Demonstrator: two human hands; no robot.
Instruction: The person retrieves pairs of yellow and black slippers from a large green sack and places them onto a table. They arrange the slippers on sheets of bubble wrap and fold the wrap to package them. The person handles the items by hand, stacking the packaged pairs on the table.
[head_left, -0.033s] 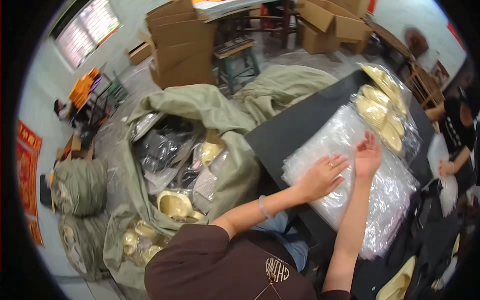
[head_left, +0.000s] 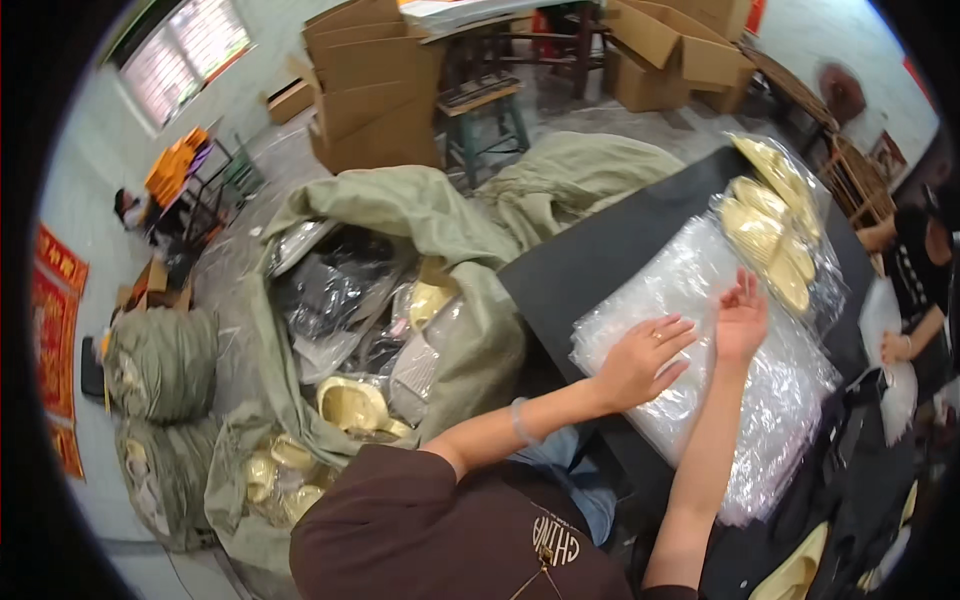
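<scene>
My left hand is stretched out over a stack of clear plastic bags, palm down, with a ring on a finger and a pale bangle at the wrist. Close to its right, my right hand is held with the palm turned up and the fingers slightly apart. Both hands hold nothing; whether they touch the bags is hard to tell. Beyond the right hand, pale yellow shoes in clear wrapping lie at the far end of the black table.
Left of the table stands a big green sack of bagged shoes, with a smaller open sack nearer me. A loose yellow shoe lies at the lower right. Another person's hand is at the right edge. Cardboard boxes stand behind.
</scene>
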